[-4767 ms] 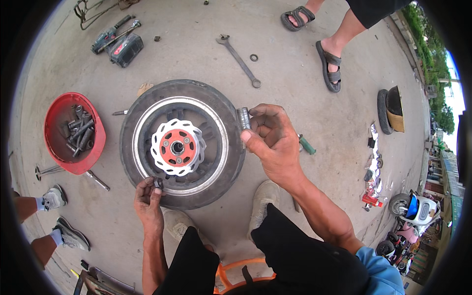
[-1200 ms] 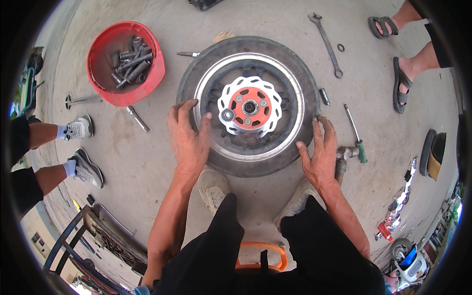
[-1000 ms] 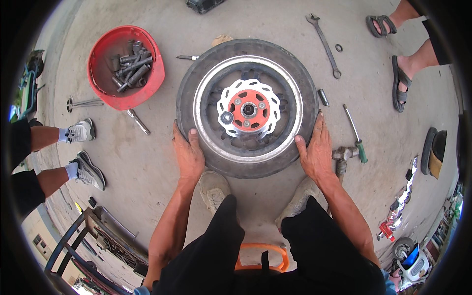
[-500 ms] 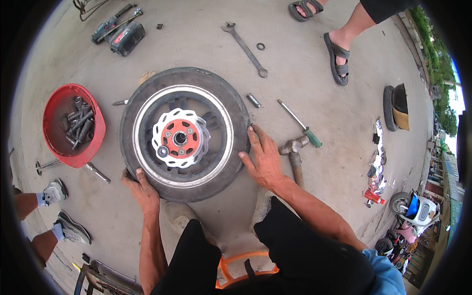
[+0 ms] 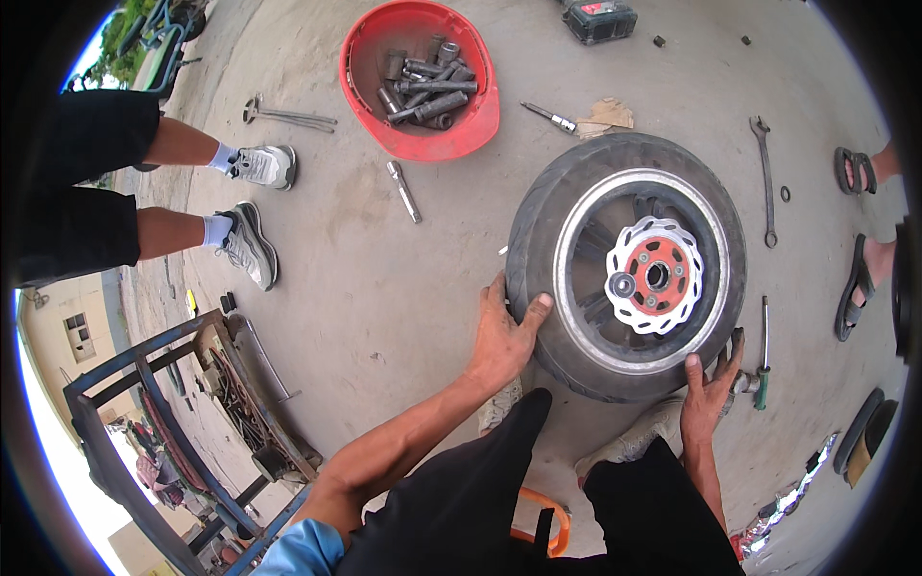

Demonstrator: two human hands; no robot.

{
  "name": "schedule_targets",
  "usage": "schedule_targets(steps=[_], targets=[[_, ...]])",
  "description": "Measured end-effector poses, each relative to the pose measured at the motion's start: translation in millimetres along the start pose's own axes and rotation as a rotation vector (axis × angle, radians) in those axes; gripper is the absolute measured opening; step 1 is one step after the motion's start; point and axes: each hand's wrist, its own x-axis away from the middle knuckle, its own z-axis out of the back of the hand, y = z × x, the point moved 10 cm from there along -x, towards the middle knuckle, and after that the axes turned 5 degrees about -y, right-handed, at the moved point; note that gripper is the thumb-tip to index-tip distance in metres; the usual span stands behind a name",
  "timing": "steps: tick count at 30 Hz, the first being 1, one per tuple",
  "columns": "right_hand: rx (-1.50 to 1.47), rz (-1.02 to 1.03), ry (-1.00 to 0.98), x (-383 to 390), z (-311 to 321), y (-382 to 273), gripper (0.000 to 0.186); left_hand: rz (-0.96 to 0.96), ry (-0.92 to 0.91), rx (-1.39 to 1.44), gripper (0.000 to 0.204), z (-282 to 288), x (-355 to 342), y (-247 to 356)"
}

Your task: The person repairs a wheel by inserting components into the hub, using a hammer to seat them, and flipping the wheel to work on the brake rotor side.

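A wheel lies flat on the concrete floor, directly in front of the person's knees. It consists of a black tyre, a silver rim with dark spokes, and a wavy-edged brake disc with an orange centre facing up.

The left hand rests against the left side of the tyre. The palm presses on the sidewall, the thumb lies on top of the rubber pointing toward the rim, and the fingers curl loosely around the outer edge. The hand is spread over the tyre rather than closed into a fist.

The right hand is at the lower right edge of the tyre. Its fingers are extended and spread, with the fingertips touching the tread. The hand is open and grasps nothing else.

Items near the wheel:
- A screwdriver with a green handle lies just right of the right hand, beside the tyre.
- A spanner lies to the right of the wheel, with a small ring next to it.
- A red bowl filled with dark sockets and bits stands above and left of the wheel.
- A single socket extension lies on the floor below the bowl.
- A scrap of cardboard lies just above the tyre.

A bystander in grey trainers stands at the left. A sandalled foot is visible at the right edge.
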Motion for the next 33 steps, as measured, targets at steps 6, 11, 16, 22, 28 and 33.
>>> schedule_targets(steps=[6,11,16,22,28,33], targets=[[-0.312,-0.413,0.114,10,32,70,0.100,0.081,-0.262,0.121,0.088,-39,47,-6],[-0.014,-0.428,0.039,7,32,78,0.111,0.068,-0.354,0.035,0.088,-38,21,-33],[0.015,-0.439,0.016,23,12,73,0.103,-0.009,-0.305,-0.158,0.053,11,-26,-35],[0.336,-0.351,-0.130,15,20,37,0.087,-0.374,0.027,-0.415,0.019,48,-70,18],[0.356,-0.307,-0.065,18,23,44,0.086,-0.463,-0.022,-0.745,0.023,26,-88,19],[0.452,0.035,0.038,19,27,-28,0.061,-0.420,-0.002,-0.498,0.016,52,-69,34]])
